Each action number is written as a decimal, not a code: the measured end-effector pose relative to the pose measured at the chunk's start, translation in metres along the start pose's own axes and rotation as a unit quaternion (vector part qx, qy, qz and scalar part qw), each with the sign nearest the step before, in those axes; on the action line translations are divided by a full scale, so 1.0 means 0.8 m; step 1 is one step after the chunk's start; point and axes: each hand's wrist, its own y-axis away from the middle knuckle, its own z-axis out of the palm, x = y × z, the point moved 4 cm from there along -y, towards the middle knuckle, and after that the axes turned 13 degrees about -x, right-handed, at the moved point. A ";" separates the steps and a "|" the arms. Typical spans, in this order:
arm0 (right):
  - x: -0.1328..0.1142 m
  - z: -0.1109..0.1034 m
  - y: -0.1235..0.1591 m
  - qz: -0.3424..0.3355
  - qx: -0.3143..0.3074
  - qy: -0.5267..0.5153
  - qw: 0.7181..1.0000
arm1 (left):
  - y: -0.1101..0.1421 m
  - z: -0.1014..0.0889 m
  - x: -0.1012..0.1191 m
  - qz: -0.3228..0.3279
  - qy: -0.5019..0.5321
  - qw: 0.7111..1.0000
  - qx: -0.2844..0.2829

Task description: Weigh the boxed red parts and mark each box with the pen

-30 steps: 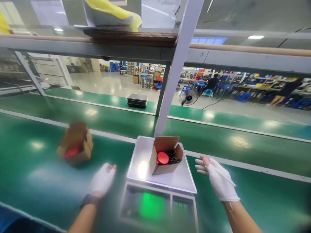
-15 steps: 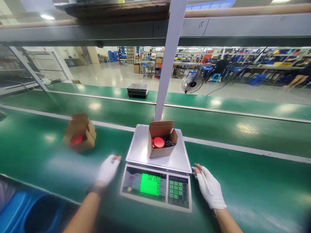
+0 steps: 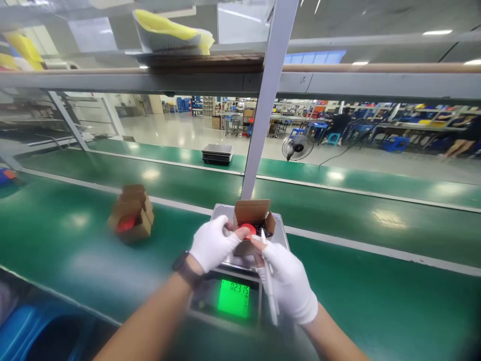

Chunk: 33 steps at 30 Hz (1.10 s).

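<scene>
An open cardboard box [image 3: 252, 209] stands on the metal pan of a digital scale [image 3: 280, 234]. Inside it are a round red object [image 3: 248, 229] and a black cable [image 3: 265, 232], partly covered by my fingers. My left hand [image 3: 215, 243], in a white glove with bare fingertips, is closed on the box's left front side, thumb at the front rim. At the front right, the gloved fingers of my right hand [image 3: 291, 281] touch the box while gripping a white pen [image 3: 271, 296]. Green digits glow on the scale's display [image 3: 233, 298]; its keypad is hidden behind my right hand.
To the left, more open cardboard boxes [image 3: 131, 215] stand together on the green conveyor belt [image 3: 67, 220], one showing something red. A white upright post [image 3: 263, 115] rises behind the scale. Farther back are another scale [image 3: 217, 153], a fan [image 3: 297, 147] and seated people.
Both hands have come inward from beside the scale to the box's front. The scale's reading has risen from about 0.2190 to 0.2315. My view has tilted up slightly.
</scene>
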 end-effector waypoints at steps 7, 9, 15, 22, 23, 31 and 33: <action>0.003 -0.003 -0.021 -0.017 -0.018 0.045 0.999 | -0.017 0.032 -0.020 0.006 0.271 0.960 -0.075; -0.008 -0.009 -0.031 -0.017 -0.025 -0.011 1.000 | -0.016 0.031 -0.021 0.024 0.295 0.952 -0.073; -0.008 -0.010 -0.079 0.137 -0.067 -0.100 0.983 | -0.017 0.026 -0.014 0.045 0.303 0.949 -0.070; 0.011 0.002 -0.106 0.254 -0.120 -0.146 0.949 | -0.022 0.032 -0.024 0.047 0.319 0.941 -0.102; 0.011 0.003 -0.108 0.262 -0.120 -0.147 0.946 | -0.022 0.033 -0.026 0.047 0.322 0.940 -0.102; 0.010 0.007 -0.111 0.257 -0.135 -0.103 0.951 | -0.022 0.033 -0.026 0.060 0.335 0.936 -0.093; 0.009 0.006 -0.111 0.257 -0.129 -0.105 0.952 | -0.022 0.034 -0.027 0.060 0.337 0.935 -0.096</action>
